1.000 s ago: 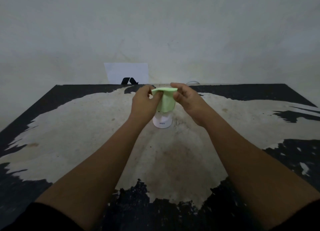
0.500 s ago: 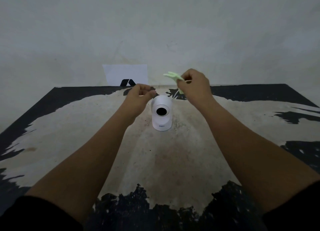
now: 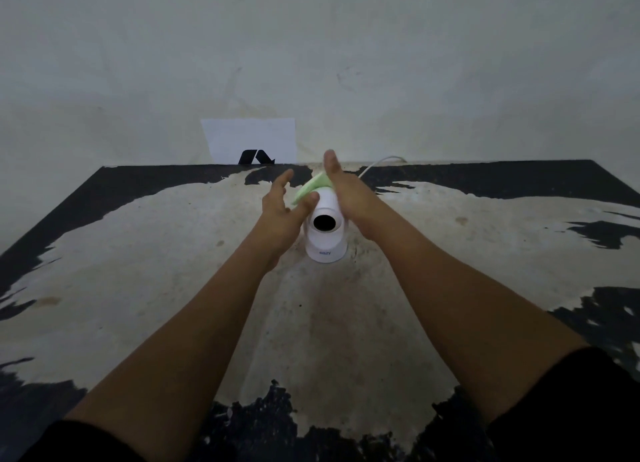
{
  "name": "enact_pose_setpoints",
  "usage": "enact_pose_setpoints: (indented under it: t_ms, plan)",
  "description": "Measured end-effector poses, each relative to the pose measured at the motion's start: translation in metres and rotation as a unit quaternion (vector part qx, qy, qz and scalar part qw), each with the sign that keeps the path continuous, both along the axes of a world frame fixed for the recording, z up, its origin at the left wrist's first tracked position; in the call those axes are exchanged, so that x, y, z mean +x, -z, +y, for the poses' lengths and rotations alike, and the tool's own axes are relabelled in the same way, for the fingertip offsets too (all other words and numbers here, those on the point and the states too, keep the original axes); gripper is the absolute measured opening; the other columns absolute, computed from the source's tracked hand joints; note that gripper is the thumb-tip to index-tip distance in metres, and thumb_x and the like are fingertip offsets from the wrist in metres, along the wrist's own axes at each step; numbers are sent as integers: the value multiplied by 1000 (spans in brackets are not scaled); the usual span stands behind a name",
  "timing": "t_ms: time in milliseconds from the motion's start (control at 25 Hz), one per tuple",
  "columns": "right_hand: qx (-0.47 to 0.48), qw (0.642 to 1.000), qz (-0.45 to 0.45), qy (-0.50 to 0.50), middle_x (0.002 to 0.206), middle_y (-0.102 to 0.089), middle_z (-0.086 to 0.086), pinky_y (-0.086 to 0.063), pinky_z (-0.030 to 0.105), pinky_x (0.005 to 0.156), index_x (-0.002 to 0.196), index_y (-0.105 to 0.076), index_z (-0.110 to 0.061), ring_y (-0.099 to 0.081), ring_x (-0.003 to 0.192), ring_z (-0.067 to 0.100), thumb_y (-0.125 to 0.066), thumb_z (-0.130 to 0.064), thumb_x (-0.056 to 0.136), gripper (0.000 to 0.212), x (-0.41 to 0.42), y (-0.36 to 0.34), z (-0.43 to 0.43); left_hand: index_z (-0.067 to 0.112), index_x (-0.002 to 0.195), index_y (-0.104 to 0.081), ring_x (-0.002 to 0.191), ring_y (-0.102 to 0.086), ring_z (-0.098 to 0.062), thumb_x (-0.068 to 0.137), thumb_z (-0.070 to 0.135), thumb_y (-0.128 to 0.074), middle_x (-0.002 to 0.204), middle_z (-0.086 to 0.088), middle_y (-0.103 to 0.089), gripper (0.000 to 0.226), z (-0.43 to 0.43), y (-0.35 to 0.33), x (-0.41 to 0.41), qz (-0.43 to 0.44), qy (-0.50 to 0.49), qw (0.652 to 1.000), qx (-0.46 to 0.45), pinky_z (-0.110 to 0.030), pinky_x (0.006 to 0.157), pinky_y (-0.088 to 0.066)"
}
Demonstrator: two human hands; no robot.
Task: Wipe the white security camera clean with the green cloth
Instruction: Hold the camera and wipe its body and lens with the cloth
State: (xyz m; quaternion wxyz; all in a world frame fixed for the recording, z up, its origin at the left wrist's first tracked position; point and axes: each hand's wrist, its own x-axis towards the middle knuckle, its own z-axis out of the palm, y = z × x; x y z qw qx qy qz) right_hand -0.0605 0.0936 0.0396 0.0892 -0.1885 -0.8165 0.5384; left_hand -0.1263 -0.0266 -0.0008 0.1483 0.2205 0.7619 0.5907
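Observation:
The white security camera stands upright mid-table, its dark round lens facing me. The green cloth lies slanted over the top of its head, between my two hands. My right hand is held flat with its fingers stretched out, pressed against the camera's right upper side with the cloth under its palm. My left hand is at the camera's left with fingers spread, its thumb touching the cloth's lower end. The back of the camera is hidden.
A white cable runs from behind the camera to the table's far edge. A white paper sheet with a black mark hangs on the wall behind. The table is pale and worn, black near its edges.
The right hand has come down from above and behind the camera, bringing the cloth onto the camera's top, and has flattened out. The left hand has opened and moved closer to the camera.

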Motion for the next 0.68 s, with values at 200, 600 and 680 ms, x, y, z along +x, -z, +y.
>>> enact_pose_setpoints:
  t_ms: [200, 600, 680]
  plan:
    - [-187, 982, 16, 19, 122, -67, 10, -40, 47, 108, 118, -62, -23, -61, 114, 24, -20, -83, 76, 85, 6, 40, 10, 34, 143, -28, 121, -33, -10, 91, 45, -50, 156, -3, -22, 58, 3, -2, 5, -5, 24, 1000, 14, -32, 93, -33]
    - [-36, 992, 122, -9, 151, -41, 1, -28, 34, 114, 147, -30, -27, -39, 137, 17, -13, -73, 76, 85, 37, 36, -4, 49, 139, -27, 135, -31, -16, 94, 29, -52, 158, 3, -20, 55, 3, -8, -3, 17, 73, 996, 39, -38, 107, -32]
    - [-23, 993, 112, -32, 156, -32, -2, -19, 30, 113, 151, -13, -32, -28, 143, 15, -11, -70, 79, 82, 26, 17, -1, 55, 134, -31, 136, -32, -18, 93, 22, -53, 158, 6, -20, 57, 1, -16, -11, 29, 119, 992, 23, -36, 105, -33]
